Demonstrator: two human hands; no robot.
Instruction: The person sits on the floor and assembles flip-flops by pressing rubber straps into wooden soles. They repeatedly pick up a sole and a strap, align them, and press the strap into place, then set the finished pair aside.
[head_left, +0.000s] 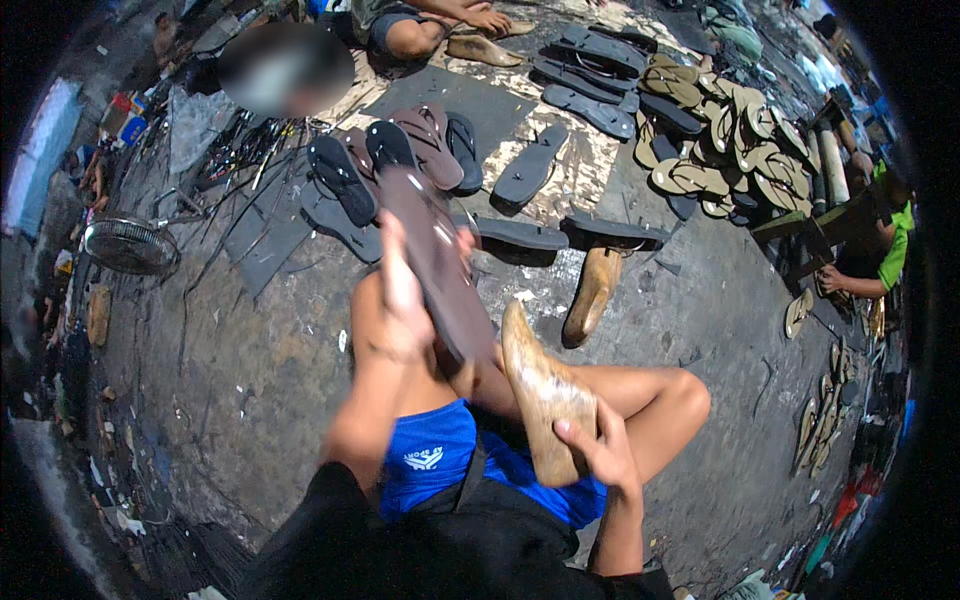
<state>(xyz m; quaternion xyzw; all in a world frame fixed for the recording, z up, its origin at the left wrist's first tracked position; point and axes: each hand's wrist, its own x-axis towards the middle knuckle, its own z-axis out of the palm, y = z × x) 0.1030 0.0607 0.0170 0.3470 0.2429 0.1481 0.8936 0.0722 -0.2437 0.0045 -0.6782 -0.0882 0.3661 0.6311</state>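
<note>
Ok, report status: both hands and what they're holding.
Left hand grips a brown sandal sole, raised over the knee. Right hand holds a wooden shoe last on the thigh. Second wooden last on the floor ahead, apart from both.

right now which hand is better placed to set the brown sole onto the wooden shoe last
Left, probably. The left hand already grips the brown sole, just above the wooden shoe last. The right hand is busy steadying the last on the lap.

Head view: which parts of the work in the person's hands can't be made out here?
- Long brown sandal sole: lower end hidden behind the left hand.
- Wooden foot-shaped shoe form: base covered by the right hand.
- Tan soles stacked far right: too small, bent by the fisheye rim.
</note>
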